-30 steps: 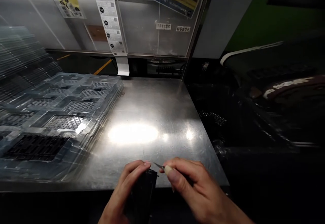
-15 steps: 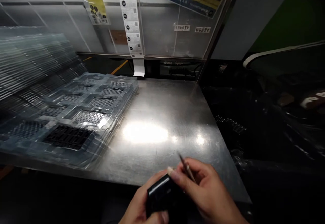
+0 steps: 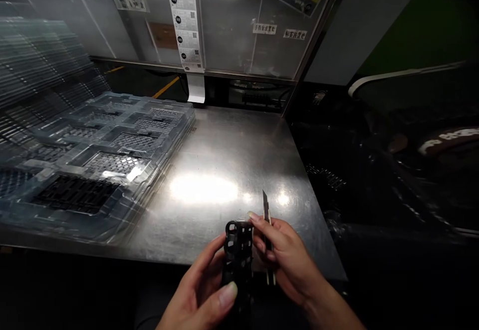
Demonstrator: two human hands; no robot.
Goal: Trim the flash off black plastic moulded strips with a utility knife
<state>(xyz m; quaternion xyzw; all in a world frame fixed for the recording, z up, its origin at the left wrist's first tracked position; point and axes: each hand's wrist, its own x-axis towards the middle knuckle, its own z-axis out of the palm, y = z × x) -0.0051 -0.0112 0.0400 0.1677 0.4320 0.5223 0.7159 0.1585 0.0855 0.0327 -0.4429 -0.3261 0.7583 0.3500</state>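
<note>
My left hand [image 3: 204, 285] is closed around a black plastic part [image 3: 238, 255] with rows of square openings and a round hole at its upper end. The part stands nearly upright over the table's front edge, and its lower end fades into the dark. In my right hand [image 3: 286, 250] is a slim utility knife [image 3: 266, 213], its pointed blade up and away from me. The right thumb and fingertips are at the part's upper right edge. The knife lies beside the part, apart from it.
A clear plastic tray [image 3: 149, 163] with pockets lies on the left of the metal table [image 3: 243, 140]; a black part [image 3: 77, 193] sits in its front pocket. Stacked clear trays [image 3: 45, 56] rise behind. A label strip [image 3: 186, 21] hangs ahead. Black plastic sheeting [image 3: 359, 170] lies to the right.
The black part has turned from a smooth side to its openwork side and stands more upright. The knife has come upright, its blade now plainly visible. The view has shifted slightly.
</note>
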